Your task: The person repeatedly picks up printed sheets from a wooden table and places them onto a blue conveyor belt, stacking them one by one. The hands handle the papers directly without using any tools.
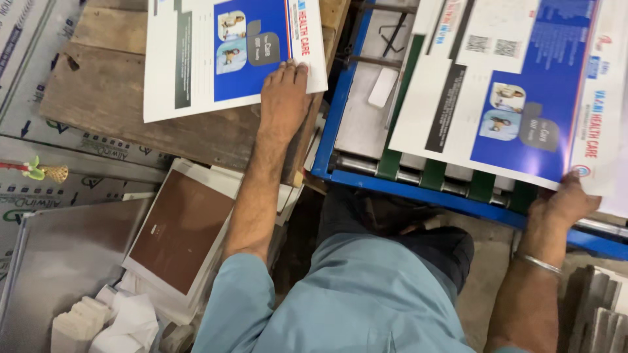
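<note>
The left hand [282, 98] lies flat, fingers pressed together, on a printed sheet [222, 55] at the wooden tabletop's [111, 98] right edge. The right hand [564, 202] pinches the near edge of a second printed sheet [517, 91] lying over the blue machine [418, 186].

The one camera sits on my head, looking steeply down and close over my chest and both forearms, taking in the wooden board [111, 98] and blue machine frame [340, 131] before me.

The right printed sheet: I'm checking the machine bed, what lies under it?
Under the sheet, held by the right hand, green belts, metal rollers and the blue frame show. The bed farther under is covered.
</note>
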